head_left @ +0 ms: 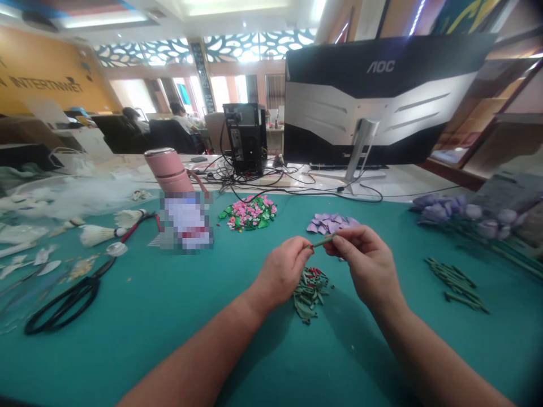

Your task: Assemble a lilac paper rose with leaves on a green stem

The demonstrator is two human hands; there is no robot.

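Over the green mat, both hands pinch a thin green stick (pixel 323 242) held nearly level. My left hand (pixel 280 271) closes on its left end, where a bit of red shows at the fingertips. Thumb and fingers of my right hand (pixel 375 265) grip the right end. Just below the hands lies a heap of small green and red pieces (pixel 309 299), partly hidden by my left hand. A pile of light purple petals (pixel 328 221) sits behind the stick. Several finished-looking green sticks (pixel 456 282) lie to the right.
Pink and green flower pieces (pixel 252 213) lie farther back. At left are black scissors (pixel 63 302), shuttlecocks (pixel 99 234), a pink bottle (pixel 167 172) and a blurred-out phone-like object (pixel 186 223). Purple flowers (pixel 453 212) rest at right. A monitor (pixel 373 102) and cables stand behind.
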